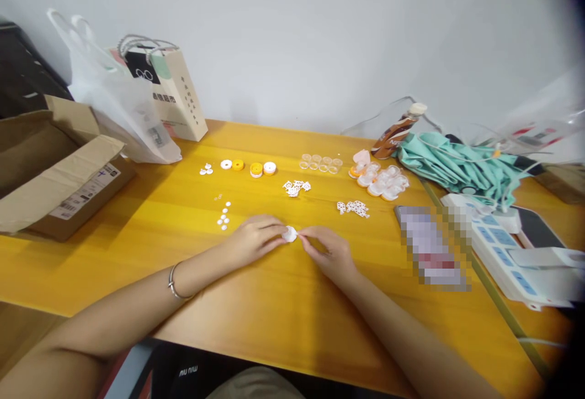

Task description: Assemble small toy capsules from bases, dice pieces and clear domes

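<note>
Your left hand (255,239) and right hand (333,256) pinch the small, round, white, plastic-looking part (289,234) between them; flat, white, openwork pieces (295,189) lie beyond the hands. The step appears to be fine two-handed adjustment; the next move calls for steady fingertip pressure.

Left hand (256,239) and right hand (329,254) meet at small white part (289,235), over wooden table (256,307).
Left fingers grip it, right fingertips pinched at its right edge; beyond: white openwork pieces (295,190), 4 yellow or white round caps (270,172), clear cups (320,162) in 2 rows; cardboard box (68,173) far left.
</note>
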`<state>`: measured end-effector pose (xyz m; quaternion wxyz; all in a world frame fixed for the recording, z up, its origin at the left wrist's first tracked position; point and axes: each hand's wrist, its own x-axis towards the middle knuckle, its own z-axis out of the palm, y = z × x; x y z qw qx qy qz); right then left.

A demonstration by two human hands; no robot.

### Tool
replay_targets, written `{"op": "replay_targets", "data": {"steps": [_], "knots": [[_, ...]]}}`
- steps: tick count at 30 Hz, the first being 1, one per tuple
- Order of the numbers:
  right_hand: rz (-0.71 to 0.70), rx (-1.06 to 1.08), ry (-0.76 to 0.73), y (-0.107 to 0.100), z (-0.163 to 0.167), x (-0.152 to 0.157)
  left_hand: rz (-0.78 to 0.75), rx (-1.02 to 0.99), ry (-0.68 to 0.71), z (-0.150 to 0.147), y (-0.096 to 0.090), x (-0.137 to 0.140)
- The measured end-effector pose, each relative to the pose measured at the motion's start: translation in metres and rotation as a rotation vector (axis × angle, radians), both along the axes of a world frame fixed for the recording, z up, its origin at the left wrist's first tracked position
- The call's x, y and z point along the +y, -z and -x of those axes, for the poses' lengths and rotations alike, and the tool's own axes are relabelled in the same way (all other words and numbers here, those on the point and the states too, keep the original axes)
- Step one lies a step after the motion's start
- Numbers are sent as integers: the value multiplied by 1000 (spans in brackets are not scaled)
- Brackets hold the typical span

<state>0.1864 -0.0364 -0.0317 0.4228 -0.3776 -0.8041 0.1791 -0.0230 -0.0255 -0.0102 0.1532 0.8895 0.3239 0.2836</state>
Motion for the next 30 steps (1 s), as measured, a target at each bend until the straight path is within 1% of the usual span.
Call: {"op": "replay_targets", "data": {"steps": [2,5,9,12,17,23,30], "knots": [[5,-24,29,2,-2,4,-54,89,-14,1,3,3],[-23,-96,-4,5,-4,9,-87,172,-20,2,8,5],[-122,-199,-39,9,-5,10,-82,187,-9,1,13,5],[-159,-255,-56,8,-7,11,-80,190,-3,1,13,5],[-156,-331,-96,5,-11,13,-90,208,1,1,12,5],[-145,-366,-126,2,-11,13,-108,214,5,2,13,5],[-105,-319,-114,3,-10,12,-118,217,-2,2,13,5]]}}
